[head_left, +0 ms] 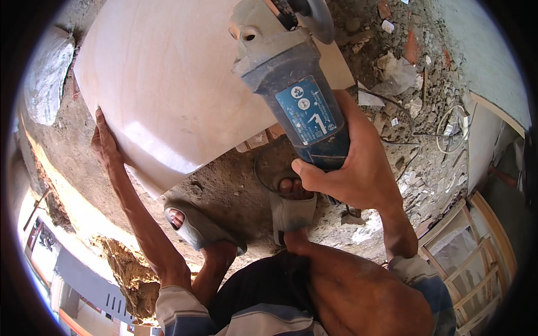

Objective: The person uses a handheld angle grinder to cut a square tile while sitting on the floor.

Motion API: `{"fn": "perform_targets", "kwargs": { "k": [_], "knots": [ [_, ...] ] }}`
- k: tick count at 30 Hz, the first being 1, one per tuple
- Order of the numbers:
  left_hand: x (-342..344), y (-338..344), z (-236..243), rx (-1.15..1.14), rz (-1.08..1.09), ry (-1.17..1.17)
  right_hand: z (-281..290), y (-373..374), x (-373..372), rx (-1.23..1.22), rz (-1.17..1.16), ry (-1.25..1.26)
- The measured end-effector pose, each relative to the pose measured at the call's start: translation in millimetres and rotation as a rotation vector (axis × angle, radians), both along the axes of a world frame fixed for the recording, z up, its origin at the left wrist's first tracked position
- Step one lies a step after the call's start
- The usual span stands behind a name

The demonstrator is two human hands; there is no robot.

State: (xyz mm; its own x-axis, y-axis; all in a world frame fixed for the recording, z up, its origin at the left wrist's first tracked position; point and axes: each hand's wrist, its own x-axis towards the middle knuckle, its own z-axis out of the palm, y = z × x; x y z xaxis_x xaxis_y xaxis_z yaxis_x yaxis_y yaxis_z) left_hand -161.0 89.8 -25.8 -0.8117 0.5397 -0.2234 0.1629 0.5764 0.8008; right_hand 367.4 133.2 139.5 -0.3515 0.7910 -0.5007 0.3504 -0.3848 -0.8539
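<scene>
My right hand (358, 162) is wrapped round the rear body of a blue and grey angle grinder (305, 112), which is held up over the right part of a large tile. The grinder's head points away from me, and a dark curved guard or handle shows at the top edge. The tile (185, 73) is pale cream and glossy, raised off the dirt along its near side. At the tile's left edge, my left hand (106, 143) grips the rim; some of its fingers are hidden.
My sandalled feet (294, 210) stand on bare dirt (224, 185) just short of the tile. Rubble (403, 73) and a dark cord (417, 134) lie to the right. A wooden frame (476, 263) stands at lower right, a white sack (50, 78) at far left.
</scene>
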Motion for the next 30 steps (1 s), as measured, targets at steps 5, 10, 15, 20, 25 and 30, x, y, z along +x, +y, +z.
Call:
{"fn": "perform_targets", "kwargs": {
  "k": [5,10,15,20,25,30],
  "knots": [
    [0,0,5,-0.082,-0.023,0.055,5,-11,4,0.09,0.007,0.01],
    [3,-3,1,-0.05,-0.012,0.05,25,-14,-2,-0.054,-0.017,0.022],
    [-4,4,-10,-0.093,-0.088,0.109,32,-15,-7,0.01,-0.023,-0.032],
    [-4,11,-25,-0.215,-0.057,0.179,41,-11,-17,0.028,0.002,-0.08],
    [17,13,-26,-0.244,0.071,0.213,37,-18,-31,0.084,-0.039,-0.111],
    [21,6,-11,-0.249,0.066,0.214,35,-18,-33,0.071,-0.018,-0.131]
  ]
}}
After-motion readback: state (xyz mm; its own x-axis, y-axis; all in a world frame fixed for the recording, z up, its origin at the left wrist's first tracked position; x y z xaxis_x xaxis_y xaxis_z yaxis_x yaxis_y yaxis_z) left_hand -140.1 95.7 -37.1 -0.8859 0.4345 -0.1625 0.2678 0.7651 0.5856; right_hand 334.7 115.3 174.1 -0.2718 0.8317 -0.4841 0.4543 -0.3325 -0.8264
